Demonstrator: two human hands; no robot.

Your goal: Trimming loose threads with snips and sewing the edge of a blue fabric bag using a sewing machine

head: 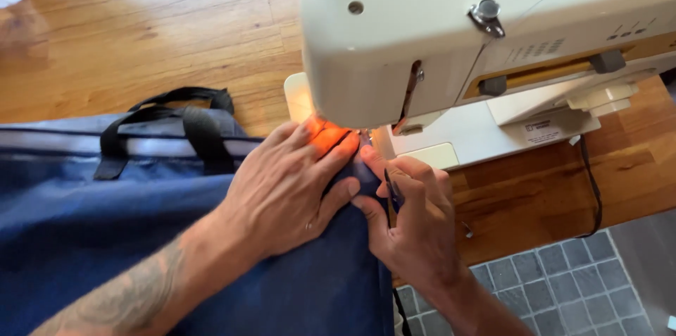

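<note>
A cream sewing machine (451, 33) stands on a wooden table (549, 188). Dark blue fabric (84, 230) with black strap handles (190, 125) lies under its head. My left hand (282, 188) presses flat on the fabric, fingers spread, fingertips lit orange by the machine's lamp near the needle. My right hand (408, 216) pinches the fabric's edge just in front of the presser foot and holds a thin dark tool (389, 191) between its fingers. The needle itself is hidden behind the machine head.
A black cord (595, 188) runs down from the machine over the table edge. Grey tiled floor (563, 287) shows at the lower right, wooden floor (141, 26) at the upper left. A white strip lies at the top left corner.
</note>
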